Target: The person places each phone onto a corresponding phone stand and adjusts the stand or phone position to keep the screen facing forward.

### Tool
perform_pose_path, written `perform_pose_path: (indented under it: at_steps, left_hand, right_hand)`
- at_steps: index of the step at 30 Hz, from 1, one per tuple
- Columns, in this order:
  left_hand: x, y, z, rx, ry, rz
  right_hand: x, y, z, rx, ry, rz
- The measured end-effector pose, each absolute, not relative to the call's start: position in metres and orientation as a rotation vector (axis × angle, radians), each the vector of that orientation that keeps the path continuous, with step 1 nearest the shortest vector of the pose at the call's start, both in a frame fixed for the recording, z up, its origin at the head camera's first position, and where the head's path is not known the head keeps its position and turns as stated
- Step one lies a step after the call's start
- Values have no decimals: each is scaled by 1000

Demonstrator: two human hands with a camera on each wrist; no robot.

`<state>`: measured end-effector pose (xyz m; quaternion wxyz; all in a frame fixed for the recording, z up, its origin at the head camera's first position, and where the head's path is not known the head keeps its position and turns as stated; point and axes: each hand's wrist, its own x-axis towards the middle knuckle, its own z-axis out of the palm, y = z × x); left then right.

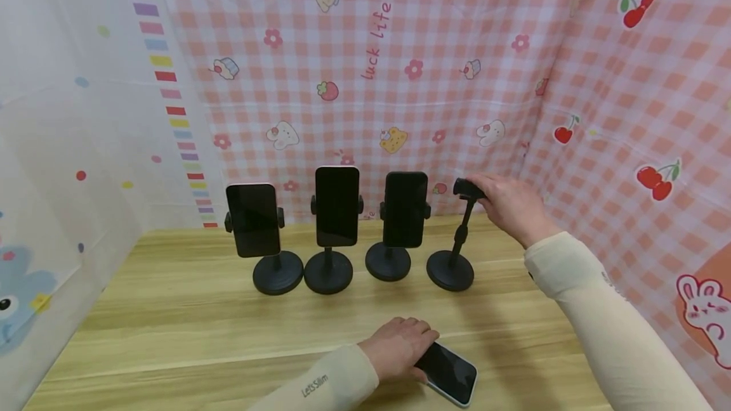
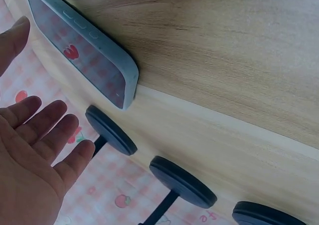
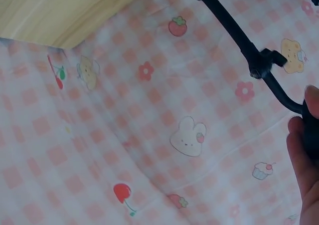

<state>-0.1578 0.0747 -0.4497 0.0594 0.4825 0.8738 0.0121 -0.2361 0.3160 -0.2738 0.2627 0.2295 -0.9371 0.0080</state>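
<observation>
At the right end of a row, a black phone stand (image 1: 450, 269) stands on its round base with no phone in its clamp. My right hand (image 1: 516, 207) grips that clamp at the top of the stem; the right wrist view shows the stem (image 3: 232, 23) leading up to the fingers. Nearer the front, a phone (image 1: 452, 373) in a pale case lies face up on the table. My left hand (image 1: 398, 346) hovers at its far left end, partly covering it. In the left wrist view the left fingers are spread, apart from the phone (image 2: 89, 40).
Three more black stands hold upright dark phones: a left one (image 1: 254, 221), a middle one (image 1: 337, 207) and a right one (image 1: 405, 209). The wooden table (image 1: 188, 309) meets a pink checked cloth (image 1: 365, 37) behind and at the right, and a white cloth (image 1: 51, 119) at left.
</observation>
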Motion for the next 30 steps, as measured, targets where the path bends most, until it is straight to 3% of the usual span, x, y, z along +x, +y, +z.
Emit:
perform_pose_path:
  at_steps: [17,30]
  left_hand:
    - [-153,93,-452,1547,2613,-75]
    - [-152,109,-457,1675,2530,-180]
  right_hand:
    - [-230,324,-279,549,-2602,128]
    - [-203,350,-308,114,-2767,601]
